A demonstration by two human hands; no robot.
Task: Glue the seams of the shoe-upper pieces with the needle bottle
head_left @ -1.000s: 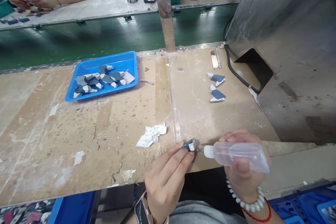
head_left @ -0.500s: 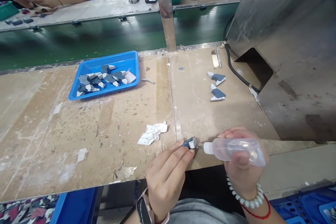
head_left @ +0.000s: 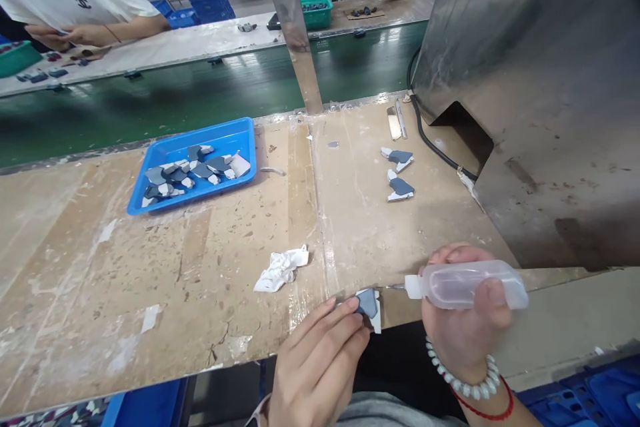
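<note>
At the table's front edge my left hand [head_left: 320, 357] is closed on a small grey-and-white piece [head_left: 369, 305], its grey face now turned up. My right hand [head_left: 463, 327] wraps round a translucent squeeze bottle [head_left: 470, 285] lying sideways. The bottle's thin metal tip [head_left: 395, 287] points left and is close to the piece's upper right corner; whether they touch I cannot tell. Left of the hands lies a crumpled white tissue [head_left: 283, 268]. Two similar grey-and-white pieces, an upper one [head_left: 399, 159] and a lower one [head_left: 401, 187], rest on the table beyond.
A blue tray [head_left: 192, 207] holds several grey-and-white pieces at the left. A flat blade-like tool [head_left: 401, 119] lies near the black cable [head_left: 434, 147] and the metal housing [head_left: 540, 147]. A metal post [head_left: 300, 47] stands at the green belt [head_left: 210, 90]. Two people sit across.
My left hand has turned the piece so its broad grey face shows. The bottle has moved slightly right, its tip now near the piece's upper corner. The view has shifted.
</note>
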